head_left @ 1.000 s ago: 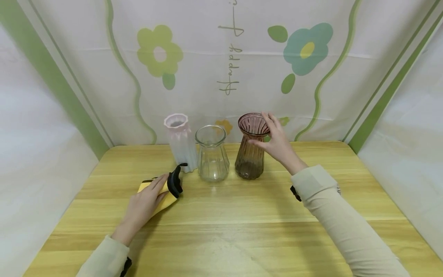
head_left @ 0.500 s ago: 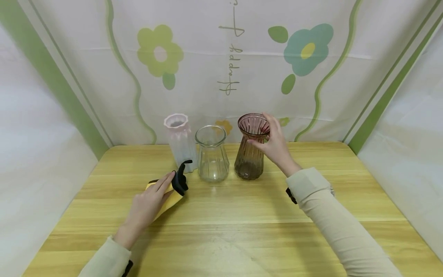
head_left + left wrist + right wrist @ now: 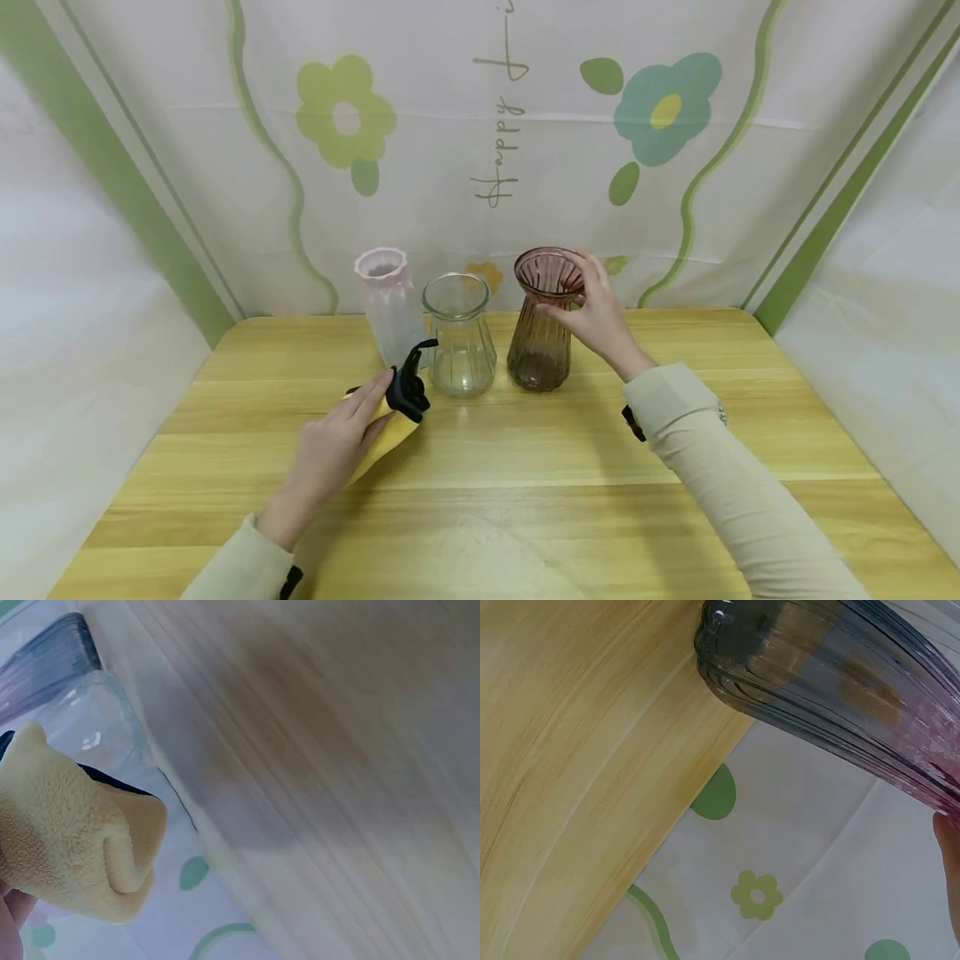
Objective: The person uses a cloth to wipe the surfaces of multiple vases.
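Both hands are busy now: the left hand has the yellow fleece cloth with a black edge pinched under its fingers and has slid it forward and to the right across the pale wooden table over the last second, so the cloth now sits just in front of the clear ribbed glass vase. Over on the other side, the right hand has closed in, fingers and thumb now wrapped about the neck of the brown-tinted ribbed glass vase, which stands upright on the table beside the clear one. Left of the cloth hand's fingertips, the frosted pink-rimmed vase hasn't budged. My read: cloth and brown vase are about to meet.
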Motion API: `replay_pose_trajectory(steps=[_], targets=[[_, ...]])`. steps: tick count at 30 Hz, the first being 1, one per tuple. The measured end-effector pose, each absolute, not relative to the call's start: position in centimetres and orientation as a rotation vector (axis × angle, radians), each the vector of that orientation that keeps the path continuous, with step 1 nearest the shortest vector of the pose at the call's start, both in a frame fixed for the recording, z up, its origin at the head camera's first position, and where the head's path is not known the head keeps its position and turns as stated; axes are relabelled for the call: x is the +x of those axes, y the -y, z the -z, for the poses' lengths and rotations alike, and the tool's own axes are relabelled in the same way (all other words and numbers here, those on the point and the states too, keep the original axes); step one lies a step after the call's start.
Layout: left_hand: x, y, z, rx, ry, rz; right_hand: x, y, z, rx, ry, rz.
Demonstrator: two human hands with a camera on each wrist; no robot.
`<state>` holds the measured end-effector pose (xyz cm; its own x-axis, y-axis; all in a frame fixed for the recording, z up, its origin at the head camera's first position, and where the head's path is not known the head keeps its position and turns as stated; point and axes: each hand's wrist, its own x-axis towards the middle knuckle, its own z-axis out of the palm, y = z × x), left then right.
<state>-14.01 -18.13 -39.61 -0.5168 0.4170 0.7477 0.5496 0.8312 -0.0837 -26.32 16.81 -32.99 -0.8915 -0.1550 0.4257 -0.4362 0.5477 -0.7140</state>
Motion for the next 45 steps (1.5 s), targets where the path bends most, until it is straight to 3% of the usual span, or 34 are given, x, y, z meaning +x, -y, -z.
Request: replay_pose_trajectory(steps=[27, 45], targets=[[-15.4, 11.7, 38.2, -0.831, 2.065, 0.376, -25.2, -18.1, 33.0, 0.532, 2.53, -1.26], [-16.7, 7.9, 38.0, -0.698, 2.101, 0.612, -24.2, -18.0, 33.0, 0.694, 2.449, -1.231]])
